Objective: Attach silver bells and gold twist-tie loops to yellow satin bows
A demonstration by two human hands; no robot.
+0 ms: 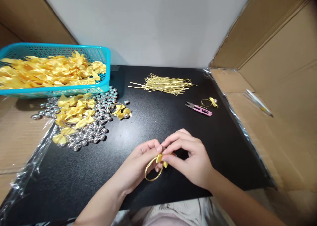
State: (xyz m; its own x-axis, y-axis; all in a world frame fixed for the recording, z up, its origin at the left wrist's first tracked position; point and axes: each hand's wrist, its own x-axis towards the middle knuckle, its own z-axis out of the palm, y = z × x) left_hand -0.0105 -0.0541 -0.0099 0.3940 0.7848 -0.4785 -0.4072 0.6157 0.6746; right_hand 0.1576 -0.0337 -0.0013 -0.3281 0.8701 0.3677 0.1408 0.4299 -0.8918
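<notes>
Near the front of the black table, my left hand point(148, 154) and my right hand point(189, 153) meet with fingertips pinched together. Between them is a small yellow ribbon bow point(159, 158), partly hidden by my fingers. A loop of gold cord point(146, 173) hangs from the bow below my left fingers. My left thumb and fingers are closed on the cord and bow. The right thumb and index finger pinch the bow's right side. Whether a silver bell is also between the fingers, I cannot tell.
A turquoise basket point(106, 71) of yellow bows stands back left. Before it lie silver bells point(96, 133) and loose bows point(76, 112). Looped bows point(120, 111) lie beside them. Gold cords point(165, 84), pink snips point(201, 110), another looped bow point(212, 102) and a white pen-like tool point(259, 102) lie farther right.
</notes>
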